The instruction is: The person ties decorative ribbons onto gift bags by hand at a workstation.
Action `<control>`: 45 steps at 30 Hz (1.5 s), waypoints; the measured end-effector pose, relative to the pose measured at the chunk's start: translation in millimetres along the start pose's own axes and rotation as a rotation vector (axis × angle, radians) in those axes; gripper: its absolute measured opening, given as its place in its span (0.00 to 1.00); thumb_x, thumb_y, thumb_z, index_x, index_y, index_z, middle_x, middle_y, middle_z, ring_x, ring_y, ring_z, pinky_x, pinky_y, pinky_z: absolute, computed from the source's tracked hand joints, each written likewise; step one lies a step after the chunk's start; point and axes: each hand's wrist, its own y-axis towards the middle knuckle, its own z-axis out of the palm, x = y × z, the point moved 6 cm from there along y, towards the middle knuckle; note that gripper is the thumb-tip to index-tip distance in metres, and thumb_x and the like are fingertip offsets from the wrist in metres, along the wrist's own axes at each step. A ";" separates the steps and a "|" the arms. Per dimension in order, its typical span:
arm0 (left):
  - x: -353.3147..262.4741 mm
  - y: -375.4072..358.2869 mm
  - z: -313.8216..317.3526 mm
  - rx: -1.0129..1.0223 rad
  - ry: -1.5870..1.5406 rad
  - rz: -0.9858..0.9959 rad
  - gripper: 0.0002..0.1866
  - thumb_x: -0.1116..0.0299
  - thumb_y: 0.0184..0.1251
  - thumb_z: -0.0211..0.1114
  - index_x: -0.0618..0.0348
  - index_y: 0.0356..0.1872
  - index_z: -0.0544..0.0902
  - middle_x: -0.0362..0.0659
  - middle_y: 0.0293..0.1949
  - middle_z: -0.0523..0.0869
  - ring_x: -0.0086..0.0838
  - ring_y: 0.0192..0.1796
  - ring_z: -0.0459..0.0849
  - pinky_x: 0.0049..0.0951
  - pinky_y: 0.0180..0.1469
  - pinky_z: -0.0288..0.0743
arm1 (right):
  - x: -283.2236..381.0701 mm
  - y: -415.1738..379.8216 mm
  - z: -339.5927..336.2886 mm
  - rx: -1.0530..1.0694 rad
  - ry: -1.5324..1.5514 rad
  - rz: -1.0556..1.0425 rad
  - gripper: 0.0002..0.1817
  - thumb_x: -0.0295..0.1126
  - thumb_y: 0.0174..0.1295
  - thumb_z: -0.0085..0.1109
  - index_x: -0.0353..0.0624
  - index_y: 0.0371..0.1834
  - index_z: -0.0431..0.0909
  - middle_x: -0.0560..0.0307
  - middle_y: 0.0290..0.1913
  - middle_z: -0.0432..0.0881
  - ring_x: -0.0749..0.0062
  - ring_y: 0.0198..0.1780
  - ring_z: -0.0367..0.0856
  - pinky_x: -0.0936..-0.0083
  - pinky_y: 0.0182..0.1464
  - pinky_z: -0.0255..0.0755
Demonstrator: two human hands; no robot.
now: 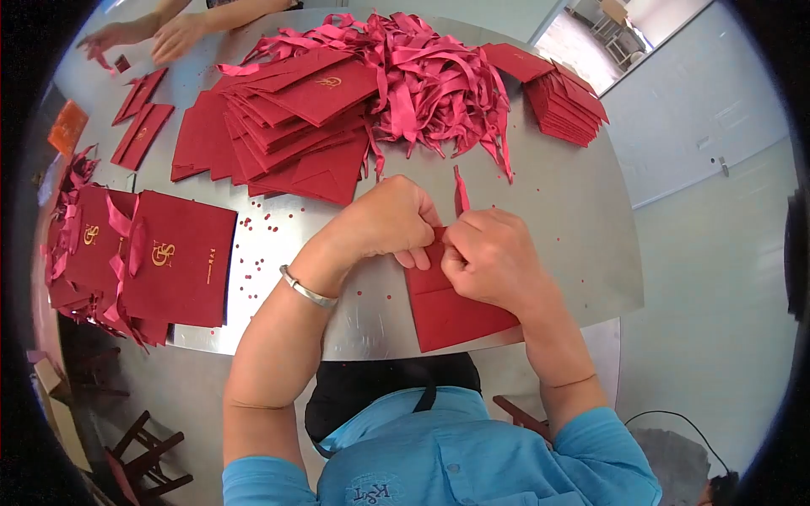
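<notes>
A flat dark red paper bag lies at the table's near edge, in front of my body. My left hand is closed at its top edge, the fingertips pinching the paper there. My right hand is curled at the same edge, thumb and fingers pressed together by the bag's top corner. A pink ribbon sticks out above my right hand, its lower part hidden by the fingers. What exactly lies between the right fingertips is mostly covered.
Behind my hands sit a stack of red bags and a heap of pink ribbons. More bags stand at the far right, and ribboned bags at the left. Small red paper dots are scattered about. Another person's hands work at the far left.
</notes>
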 end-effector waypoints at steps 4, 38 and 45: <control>0.2 0.3 -0.7 -0.019 0.045 -0.031 0.07 0.77 0.58 0.64 0.73 0.32 0.84 0.50 0.27 0.87 0.31 0.29 0.89 0.26 0.29 0.85 | 5.5 3.9 5.4 0.055 -0.050 -0.009 0.07 0.21 0.39 0.60 0.42 0.16 0.70 0.55 0.17 0.70 0.58 0.21 0.74 0.64 0.27 0.70; -18.3 -10.5 20.6 0.141 -0.107 0.101 0.09 0.83 0.57 0.64 0.65 0.39 0.78 0.44 0.30 0.85 0.31 0.29 0.89 0.25 0.30 0.83 | -68.6 12.8 24.3 0.937 0.890 0.543 0.16 0.21 0.54 0.58 0.34 0.48 0.78 0.59 0.37 0.85 0.81 0.37 0.81 0.83 0.38 0.71; -18.0 -13.2 26.6 0.178 -0.068 0.082 0.12 0.83 0.58 0.67 0.65 0.44 0.83 0.44 0.35 0.87 0.29 0.33 0.89 0.24 0.34 0.84 | -69.4 10.9 34.1 1.050 1.019 0.486 0.19 0.21 0.51 0.59 0.33 0.49 0.77 0.57 0.39 0.85 0.79 0.36 0.81 0.82 0.35 0.72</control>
